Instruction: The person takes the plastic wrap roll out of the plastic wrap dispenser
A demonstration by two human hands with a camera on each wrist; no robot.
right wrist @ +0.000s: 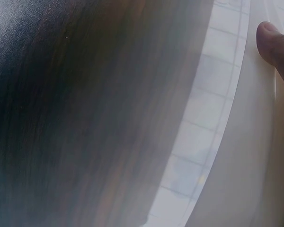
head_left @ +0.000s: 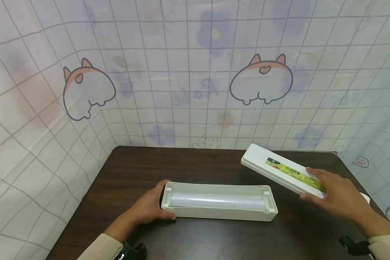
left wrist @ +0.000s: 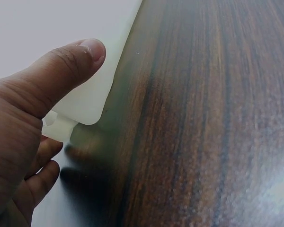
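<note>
A long white plastic-wrap box (head_left: 221, 213) lies lidless on the table, a roll of clear plastic wrap (head_left: 217, 200) inside it. My left hand (head_left: 151, 204) grips its left end, thumb along the front side and fingers round the back. The left wrist view shows that thumb pressed on the pale box wall (left wrist: 91, 106). To the right, my right hand (head_left: 336, 193) holds the white lid (head_left: 258, 156) by its right part, tilted and raised over the table. A green-yellow label runs along the lid's top, partly covered by the fingers. In the right wrist view the thumb lies against the lid (right wrist: 241, 142).
The dark wood-grain table (head_left: 143, 164) has its back edge close to a white gridded curtain (head_left: 169, 72) with cartoon prints. The curtain also runs along the left and right sides. Each wrist wears a black strap.
</note>
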